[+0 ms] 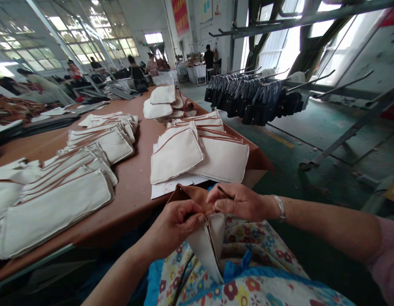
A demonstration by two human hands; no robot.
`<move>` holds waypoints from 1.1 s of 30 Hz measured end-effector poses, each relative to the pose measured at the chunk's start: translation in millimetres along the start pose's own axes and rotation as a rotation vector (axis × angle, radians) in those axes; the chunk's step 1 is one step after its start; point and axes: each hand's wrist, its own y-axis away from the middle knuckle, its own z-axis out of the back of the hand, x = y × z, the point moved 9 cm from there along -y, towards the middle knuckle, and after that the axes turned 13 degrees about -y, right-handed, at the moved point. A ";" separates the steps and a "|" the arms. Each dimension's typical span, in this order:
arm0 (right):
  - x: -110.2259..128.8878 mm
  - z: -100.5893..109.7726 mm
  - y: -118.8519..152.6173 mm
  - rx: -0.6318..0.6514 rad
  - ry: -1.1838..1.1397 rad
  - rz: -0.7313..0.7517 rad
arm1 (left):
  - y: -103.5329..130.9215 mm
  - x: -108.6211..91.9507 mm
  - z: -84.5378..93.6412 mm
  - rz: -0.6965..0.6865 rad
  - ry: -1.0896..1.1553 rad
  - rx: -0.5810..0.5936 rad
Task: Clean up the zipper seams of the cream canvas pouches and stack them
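Note:
Over my lap, a cream pouch (218, 229) with a brown zipper hangs from my fingers, with brown material (197, 195) behind it. My left hand (178, 219) pinches the pouch's upper edge beside the zipper end. My right hand (238, 202), with a bracelet at the wrist, has its fingers closed at the same edge, close to my left fingertips. A thin dark tool (225, 192) sticks out from the right fingers; its tip is hidden. Beyond my hands, stacked cream pouches (178, 155) lie on the brown table (136, 182).
Rows of cream pouches (63, 199) cover the left of the table. A further stack (158, 108) lies at its far end. At the right, a metal rack (337, 131) holds hanging black bags (254, 102). Several people work in the background.

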 end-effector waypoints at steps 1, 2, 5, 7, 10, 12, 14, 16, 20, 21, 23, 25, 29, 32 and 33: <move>-3.0 0.9 -2.5 0.014 -0.058 -0.087 | 2.1 -6.1 4.3 -0.029 -0.072 -0.035; -4.9 0.2 -5.0 0.044 -0.090 -0.161 | 4.2 -12.4 8.2 -0.061 -0.144 -0.071; -7.4 -5.1 -12.4 0.164 -0.072 -0.306 | 10.0 -30.3 16.7 -0.169 -0.341 -0.180; -7.7 -8.3 -16.5 0.215 -0.041 -0.340 | 12.8 -38.7 18.8 -0.227 -0.431 -0.237; -3.1 -13.4 -20.9 0.249 0.012 -0.258 | 13.0 -37.6 18.1 -0.226 -0.418 -0.246; -3.2 -15.9 -20.3 0.248 0.011 -0.208 | 10.0 -25.5 12.4 -0.154 -0.270 -0.152; -9.7 -15.8 -17.0 0.223 -0.038 -0.230 | 7.8 -12.0 5.2 -0.084 -0.058 -0.034; -17.7 -13.9 -12.8 0.191 -0.098 -0.282 | 6.7 -1.5 2.7 -0.034 0.137 0.033; -21.9 -10.8 -9.0 0.166 -0.129 -0.313 | 3.7 8.9 0.6 0.032 0.302 0.110; -20.8 -10.3 -9.5 0.162 -0.123 -0.302 | 2.9 7.8 -2.3 0.029 0.301 0.145; -18.6 -10.1 -11.0 0.154 -0.118 -0.283 | 1.6 3.0 -9.0 0.008 0.294 0.201; -19.7 -9.4 -11.7 0.127 -0.134 -0.297 | 0.6 -1.0 -13.1 -0.005 0.276 0.199; -31.2 -9.0 -6.5 0.043 -0.256 -0.401 | 2.4 -1.3 -3.6 -0.021 0.146 0.045; -35.4 -8.9 -0.9 0.034 -0.342 -0.380 | 9.4 6.7 -7.0 -0.063 0.135 0.200; -35.9 -5.5 0.5 0.026 -0.353 -0.351 | 12.4 12.6 -6.5 -0.073 0.118 0.258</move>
